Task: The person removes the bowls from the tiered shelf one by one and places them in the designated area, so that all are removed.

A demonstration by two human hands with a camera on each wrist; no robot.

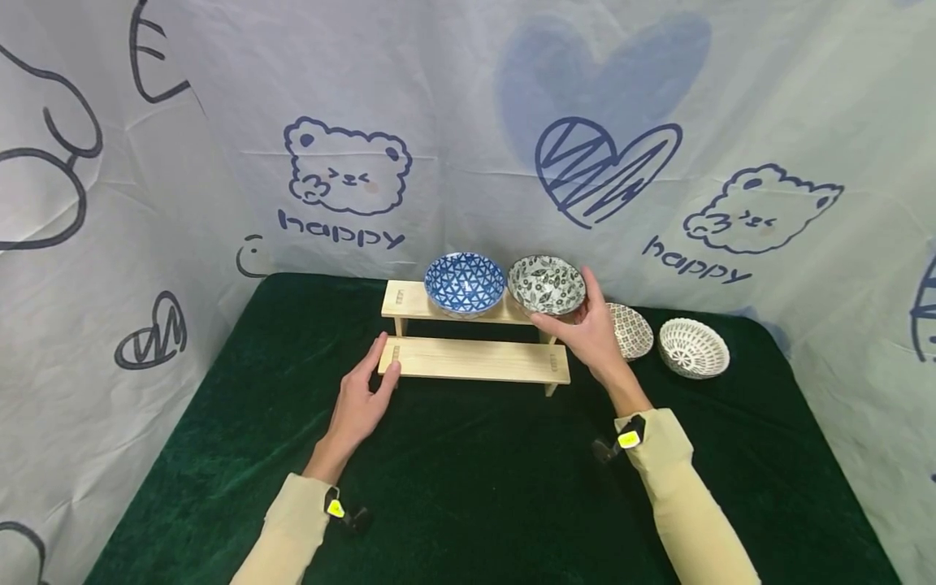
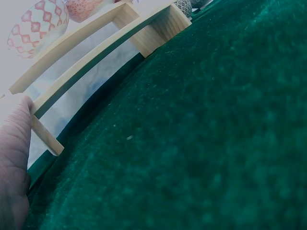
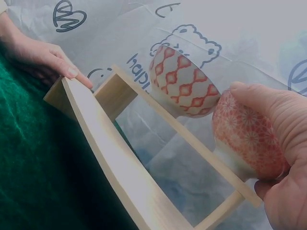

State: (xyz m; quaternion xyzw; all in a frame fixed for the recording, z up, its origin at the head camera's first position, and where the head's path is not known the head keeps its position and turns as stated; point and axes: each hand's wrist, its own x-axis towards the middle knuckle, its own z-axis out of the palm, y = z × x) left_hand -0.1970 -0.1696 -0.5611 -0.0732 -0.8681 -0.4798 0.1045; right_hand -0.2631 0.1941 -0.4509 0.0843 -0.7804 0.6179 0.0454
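My right hand (image 1: pixel 591 331) grips a bowl (image 1: pixel 547 284) at the right end of the stand's upper shelf, thumb and fingers spread across its side. Inside, the bowl has a black-and-white floral pattern; its outside (image 3: pixel 244 136) is reddish with flower shapes. Left of it on the same shelf sits a bowl with a blue-and-white triangle interior (image 1: pixel 465 283) and red diamonds outside (image 3: pixel 182 84). The two-tier wooden stand (image 1: pixel 475 360) has a bare lower shelf. My left hand (image 1: pixel 358 406) touches that shelf's left end, its thumb and index finger extended.
Right of the stand, a patterned dish (image 1: pixel 630 331) lies partly hidden behind my right hand. A white bowl with dark marks (image 1: pixel 693 349) stands farther right. Dark green cloth (image 1: pixel 483 487) covers the table, and a printed curtain (image 1: pixel 468 146) hangs close behind the stand.
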